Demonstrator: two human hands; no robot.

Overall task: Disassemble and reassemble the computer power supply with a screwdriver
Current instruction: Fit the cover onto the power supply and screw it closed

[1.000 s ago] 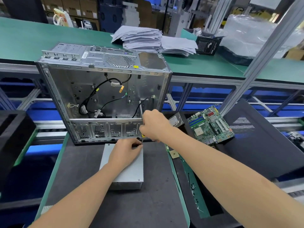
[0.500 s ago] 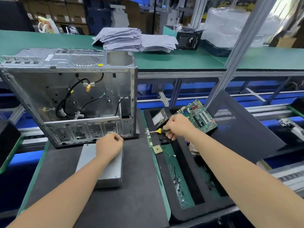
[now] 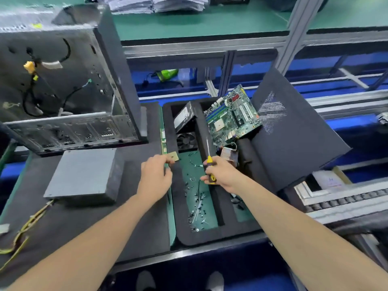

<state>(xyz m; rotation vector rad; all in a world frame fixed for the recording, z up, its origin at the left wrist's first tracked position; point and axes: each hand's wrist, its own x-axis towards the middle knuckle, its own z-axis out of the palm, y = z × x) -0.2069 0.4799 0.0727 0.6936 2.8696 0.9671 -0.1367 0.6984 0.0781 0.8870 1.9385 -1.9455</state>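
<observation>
Yellow-handled screwdriver gripped in right hand above the screw tray; left hand probably brings a screw, its grasp unclear.

From where I stand, nothing reads clearly. The sticker on top of the computer case is smeared by blur, the hard drive label is too small, and the white lettering on the black box is cut off.
</observation>
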